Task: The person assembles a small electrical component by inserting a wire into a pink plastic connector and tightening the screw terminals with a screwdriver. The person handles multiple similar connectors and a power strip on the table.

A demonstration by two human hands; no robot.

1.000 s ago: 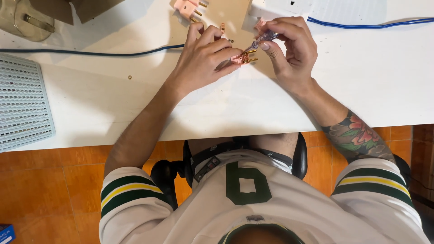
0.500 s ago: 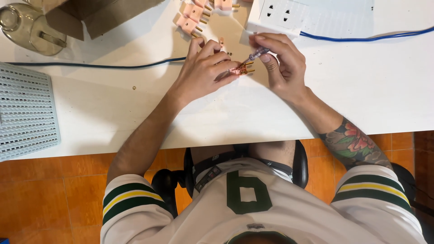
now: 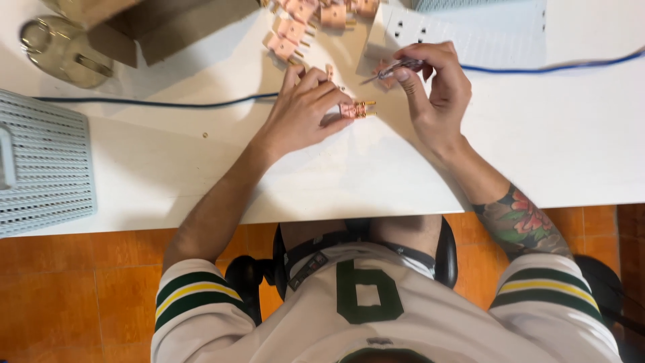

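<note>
Pink plug piece pinched in left hand fingertips — right hand grips a small screwdriver just beside.

Lighting: bright, even, soft; source appears overhead and slightly in front. The white table reads near blown-out, little surface detail. Soft shadows fall toward the person: under the left hand, beside the right hand, and below the cardboard box at top left. Faint sheen on the clear glass object. Focus acceptable at centre; fingertips slightly smeared (motion blur). Mild wide-angle bowing at the edges; orange floor darker, saturated.
</note>
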